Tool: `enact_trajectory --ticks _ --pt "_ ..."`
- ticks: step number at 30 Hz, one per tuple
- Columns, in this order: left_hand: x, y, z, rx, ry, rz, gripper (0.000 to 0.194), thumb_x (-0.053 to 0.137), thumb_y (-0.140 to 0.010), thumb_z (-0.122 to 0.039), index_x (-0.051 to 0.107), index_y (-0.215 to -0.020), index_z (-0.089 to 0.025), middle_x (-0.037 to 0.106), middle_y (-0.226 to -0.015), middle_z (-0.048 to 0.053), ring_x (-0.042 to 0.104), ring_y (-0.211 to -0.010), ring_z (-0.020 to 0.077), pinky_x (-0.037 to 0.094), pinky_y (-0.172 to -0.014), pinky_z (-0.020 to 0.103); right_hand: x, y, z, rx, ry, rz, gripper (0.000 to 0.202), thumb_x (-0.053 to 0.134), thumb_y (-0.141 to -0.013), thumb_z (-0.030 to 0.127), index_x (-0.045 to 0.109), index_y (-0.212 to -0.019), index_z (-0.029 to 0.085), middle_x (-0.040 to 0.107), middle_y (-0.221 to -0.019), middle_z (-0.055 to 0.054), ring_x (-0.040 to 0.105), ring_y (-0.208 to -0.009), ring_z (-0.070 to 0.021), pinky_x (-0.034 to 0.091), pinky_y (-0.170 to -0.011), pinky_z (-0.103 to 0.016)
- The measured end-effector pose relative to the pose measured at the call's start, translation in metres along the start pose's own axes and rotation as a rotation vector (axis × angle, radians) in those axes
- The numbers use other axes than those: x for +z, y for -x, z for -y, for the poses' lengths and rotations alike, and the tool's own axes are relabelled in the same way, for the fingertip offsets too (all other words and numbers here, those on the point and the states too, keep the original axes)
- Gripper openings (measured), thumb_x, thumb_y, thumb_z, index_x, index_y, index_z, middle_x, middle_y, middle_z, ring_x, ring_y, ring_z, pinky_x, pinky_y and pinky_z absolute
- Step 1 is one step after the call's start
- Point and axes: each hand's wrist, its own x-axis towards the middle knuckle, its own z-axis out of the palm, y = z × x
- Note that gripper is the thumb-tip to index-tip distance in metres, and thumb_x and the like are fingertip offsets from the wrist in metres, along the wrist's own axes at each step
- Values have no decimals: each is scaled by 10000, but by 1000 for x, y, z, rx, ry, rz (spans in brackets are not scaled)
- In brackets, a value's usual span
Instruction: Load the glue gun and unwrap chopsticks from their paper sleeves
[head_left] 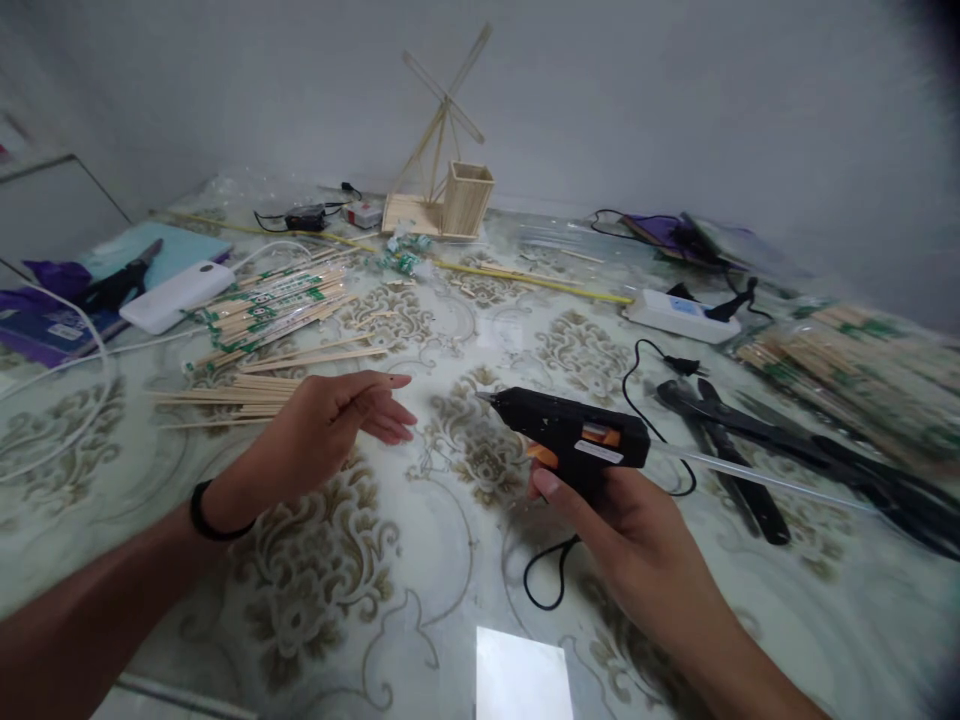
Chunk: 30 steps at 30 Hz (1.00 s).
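Observation:
My right hand [626, 520] is wrapped round the handle of a black hot glue gun [570, 420]. Its nozzle points left, its trigger is orange, and a clear glue stick [750, 470] sticks out of the back. A black cord hangs below the grip. Held over the table to the left, my left hand [337, 415] has its fingers stretched out and nothing in it. Behind that hand lie loose bamboo chopsticks [255, 395], partly hidden by it. Chopsticks in green-printed wrappers [277, 300] are spread just beyond.
A wooden windmill model [469, 200] stands by the wall. On the right lie large black pliers or cutters [810, 440], a white power strip [682, 317] and packed sticks [847, 380]. A yellow stick [532, 283] crosses the table. Scissors [124, 280] and a white power bank [176, 297] lie left.

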Motion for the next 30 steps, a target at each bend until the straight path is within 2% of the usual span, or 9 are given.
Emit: enact_trajectory --ticks 3,6,9,13,16,20,24,27,30 --pt "-1 0 6 102 -152 73 373 462 -1024 -233 664 -1335 -190 765 -1261 55 741 -1142 179 582 -1042 320 0 -1 -1 -29 14 10 370 734 -818 527 732 -995 202 796 -978 -106 744 -915 -296 601 -859 -440" --pt "1 0 7 196 -295 29 282 547 -991 -240 777 -1154 -246 709 -1363 11 667 -1271 185 525 -1102 300 0 -1 -2 -58 28 32 354 709 -853 515 735 -1031 210 792 -1023 -98 737 -955 -293 585 -901 -447" --pt "3 2 3 102 -263 -82 173 692 -913 -332 810 -979 -224 835 -992 17 789 -884 166 620 -775 222 0 -1 -3 -87 52 48 347 681 -884 505 732 -1072 218 791 -1039 -86 734 -945 -281 585 -880 -430" --pt "2 4 -5 -32 -298 -142 405 656 -923 -479 723 -650 -187 629 -444 -40 558 -387 90 424 -423 181 -1 -1 -7 -104 73 45 350 674 -888 500 722 -1096 223 795 -1021 -77 732 -884 -268 592 -792 -399" --pt "1 5 -6 26 -299 -87 488 463 -1024 -473 738 -752 -176 708 -584 -5 621 -481 100 470 -495 190 -2 0 -9 -97 99 44 357 673 -893 504 717 -1103 218 796 -1018 -79 728 -864 -266 584 -762 -389" --pt "3 6 -5 103 -338 25 289 497 -1005 -293 759 -1058 -181 803 -869 35 710 -659 124 519 -586 204 0 0 -10 -89 100 66 355 665 -910 499 711 -1110 211 790 -1051 -84 725 -918 -268 577 -808 -393" --pt "5 7 -8 136 -423 17 183 651 -929 -318 794 -868 -223 802 -805 5 725 -744 150 481 -587 202 1 2 -9 -103 108 117 326 643 -933 492 712 -1089 215 786 -1028 -73 716 -913 -259 567 -790 -372" --pt "5 8 -11 81 -517 -49 398 699 -896 -443 667 -581 -201 642 -519 -36 598 -535 120 412 -516 220 0 4 -10 -122 96 165 298 633 -949 479 711 -1072 220 787 -980 -54 714 -871 -240 556 -765 -345" --pt "4 7 -10 128 -519 -77 372 551 -997 -363 687 -692 -197 708 -654 -17 645 -629 126 463 -590 227 1 6 -11 -114 84 207 303 618 -962 486 704 -1085 223 777 -926 -42 705 -828 -223 547 -715 -317"
